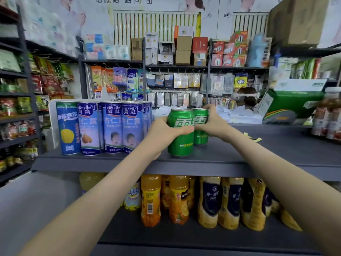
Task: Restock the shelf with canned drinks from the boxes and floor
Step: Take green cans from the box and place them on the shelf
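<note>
- One dark shelf [258, 156] carries every can.
- Four tall blue cans [112, 126] stand at its left; more behind them are mostly hidden.
- Two green cans stand upright mid-shelf. The left hand [164, 132] has its grip wrapped round the front green can [181, 145], and the right hand [215, 124] grips the half-hidden rear green can [200, 139].

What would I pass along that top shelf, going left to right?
Blue can with yellow fruit → row of pale-blue cans → left hand → front green can → rear green can → right hand → yellow scrap → green carton.
</note>
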`<state>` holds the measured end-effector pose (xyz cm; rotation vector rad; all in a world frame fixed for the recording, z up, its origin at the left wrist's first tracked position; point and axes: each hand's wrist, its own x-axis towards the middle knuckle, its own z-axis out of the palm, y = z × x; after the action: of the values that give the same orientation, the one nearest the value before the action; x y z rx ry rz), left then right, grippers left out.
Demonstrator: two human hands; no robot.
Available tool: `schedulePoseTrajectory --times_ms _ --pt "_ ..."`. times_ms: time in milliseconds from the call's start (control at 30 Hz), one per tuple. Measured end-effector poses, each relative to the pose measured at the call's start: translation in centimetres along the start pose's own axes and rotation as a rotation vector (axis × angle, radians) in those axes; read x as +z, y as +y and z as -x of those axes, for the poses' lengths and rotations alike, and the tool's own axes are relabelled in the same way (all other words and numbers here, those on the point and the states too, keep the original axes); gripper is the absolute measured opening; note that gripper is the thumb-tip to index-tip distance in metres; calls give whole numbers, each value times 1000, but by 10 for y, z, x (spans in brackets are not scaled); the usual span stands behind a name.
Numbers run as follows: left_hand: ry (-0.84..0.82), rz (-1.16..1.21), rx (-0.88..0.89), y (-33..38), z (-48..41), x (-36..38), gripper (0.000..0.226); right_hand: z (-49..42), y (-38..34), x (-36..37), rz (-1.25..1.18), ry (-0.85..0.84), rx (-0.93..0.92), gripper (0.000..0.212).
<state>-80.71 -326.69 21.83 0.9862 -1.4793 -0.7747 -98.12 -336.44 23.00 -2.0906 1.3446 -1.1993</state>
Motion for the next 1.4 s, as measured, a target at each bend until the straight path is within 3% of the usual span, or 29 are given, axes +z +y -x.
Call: schedulePoseTrajectory --times_ms 100,233,300,367,400,500,667,800,1033,1300,1400 --pt "33 -5 -29 -8 -11 1 22 -7 -3 -10 -168 -73 81 49" --pt "75 -11 -56 -14 -26 -1 25 -18 -1 -24 -158 -142 78 64" --pt "107 -25 -68 -18 -33 0 48 -25 2 -24 -135 -147 93 64" --pt "121 -74 -86 -21 -39 3 84 -36 7 -20 -119 -124 93 49" --pt "131 -103 -96 -24 -43 3 92 -43 11 -18 -106 -102 84 38" --pt "177 -153 -120 -25 -41 4 81 -64 21 -10 -88 -47 80 30" --pt "155 -248 -94 -31 -46 -2 65 -95 34 5 -105 -103 117 65" --pt "141 -295 -100 -33 -49 -4 66 -91 37 14 -198 -214 146 76" --pt "136 -301 -111 -33 -55 -2 62 -88 44 12 -226 -74 91 81" --pt "139 -340 -149 -38 -69 1 80 -88 43 0 -103 -176 113 94" --pt "137 -344 -155 -38 -71 2 90 -87 42 4 -94 -254 155 76"
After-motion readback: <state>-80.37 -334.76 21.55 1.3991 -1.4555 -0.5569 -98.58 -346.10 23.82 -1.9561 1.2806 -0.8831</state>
